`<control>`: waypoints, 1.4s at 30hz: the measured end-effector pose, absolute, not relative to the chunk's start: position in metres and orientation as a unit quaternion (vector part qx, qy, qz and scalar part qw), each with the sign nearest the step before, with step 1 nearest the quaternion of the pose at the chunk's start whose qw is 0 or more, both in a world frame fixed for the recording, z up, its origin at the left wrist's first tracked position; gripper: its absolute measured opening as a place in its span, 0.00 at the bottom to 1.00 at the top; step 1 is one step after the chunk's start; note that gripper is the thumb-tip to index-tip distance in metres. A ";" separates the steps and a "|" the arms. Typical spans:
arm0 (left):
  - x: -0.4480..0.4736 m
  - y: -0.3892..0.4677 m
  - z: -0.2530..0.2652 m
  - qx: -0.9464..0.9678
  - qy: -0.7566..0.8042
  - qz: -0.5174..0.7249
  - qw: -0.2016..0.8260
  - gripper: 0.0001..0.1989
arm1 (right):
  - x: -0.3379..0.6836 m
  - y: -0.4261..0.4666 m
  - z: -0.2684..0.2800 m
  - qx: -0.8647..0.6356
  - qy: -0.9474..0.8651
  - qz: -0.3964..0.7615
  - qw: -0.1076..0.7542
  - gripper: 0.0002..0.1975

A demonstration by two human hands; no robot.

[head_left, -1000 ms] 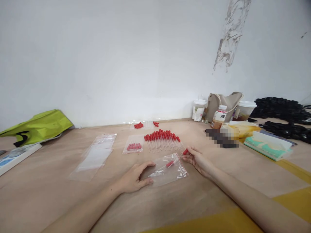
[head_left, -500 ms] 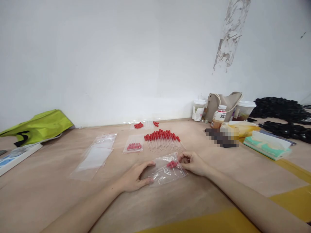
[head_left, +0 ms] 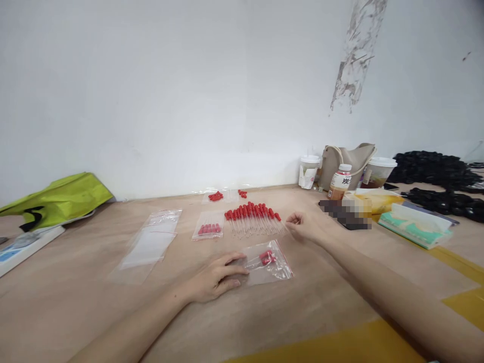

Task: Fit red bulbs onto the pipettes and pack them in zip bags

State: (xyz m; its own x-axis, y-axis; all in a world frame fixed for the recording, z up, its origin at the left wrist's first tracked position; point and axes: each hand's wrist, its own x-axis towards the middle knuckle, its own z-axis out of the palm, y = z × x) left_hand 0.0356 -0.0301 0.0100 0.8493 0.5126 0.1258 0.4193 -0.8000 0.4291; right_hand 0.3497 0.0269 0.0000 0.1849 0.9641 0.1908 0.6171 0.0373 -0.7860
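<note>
Red-capped glass droppers [head_left: 251,217], several of them, lie side by side in a fan with their thin clear tips toward me. In front of them a clear zip bag [head_left: 260,276] lies flat, with a few red-capped droppers [head_left: 267,257] inside. My left hand [head_left: 214,277] rests at the bag's left edge, fingers stretched out and fingertips on the plastic. At the right end of the fan, close to the dropper tips, is my right hand [head_left: 302,226]. Its fingers are curled together; whatever they hold is too small to make out.
A filled zip bag [head_left: 207,226] lies left of the fan; flat clear bags [head_left: 151,239] are further left. Red caps [head_left: 216,196] sit by the wall. At right stand a bottle [head_left: 340,182], cups [head_left: 309,171] and a tissue pack [head_left: 415,226]. A green bag [head_left: 64,196] is far left.
My right hand has let go of the zip bag's right end and moved up and right to the droppers. My left hand's fingers have come down onto the bag, which lies flatter.
</note>
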 end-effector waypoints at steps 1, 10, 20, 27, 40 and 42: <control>0.035 -0.030 0.009 0.942 0.245 0.122 0.195 0.17 | 0.349 0.035 -0.001 -0.672 -0.599 0.191 0.391 0.04; 0.036 -0.033 0.008 0.947 0.244 0.128 0.165 0.19 | 0.333 0.064 -0.006 -0.712 -0.616 0.125 0.312 0.06; 0.034 -0.031 0.007 0.949 0.261 0.098 0.151 0.21 | 0.339 0.014 0.008 -0.590 -0.566 0.280 0.503 0.22; 0.034 -0.030 0.005 0.949 0.256 0.108 0.147 0.21 | 0.316 -0.014 -0.024 -0.493 -0.446 0.386 0.640 0.28; 0.034 -0.030 0.007 0.945 0.265 0.109 0.155 0.20 | 0.312 -0.027 -0.026 -0.439 -0.364 0.532 0.626 0.13; 0.034 -0.031 0.008 0.945 0.266 0.108 0.155 0.20 | 0.310 -0.029 -0.023 -0.440 -0.403 0.533 0.600 0.13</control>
State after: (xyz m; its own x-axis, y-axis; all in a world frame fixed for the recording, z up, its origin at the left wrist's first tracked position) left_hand 0.0340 -0.0311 0.0080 0.8351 0.5366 0.1209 0.4700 -0.8103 0.3499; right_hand 0.3099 -0.0294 -0.0232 0.1067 0.9942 0.0148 -0.2837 0.0447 -0.9579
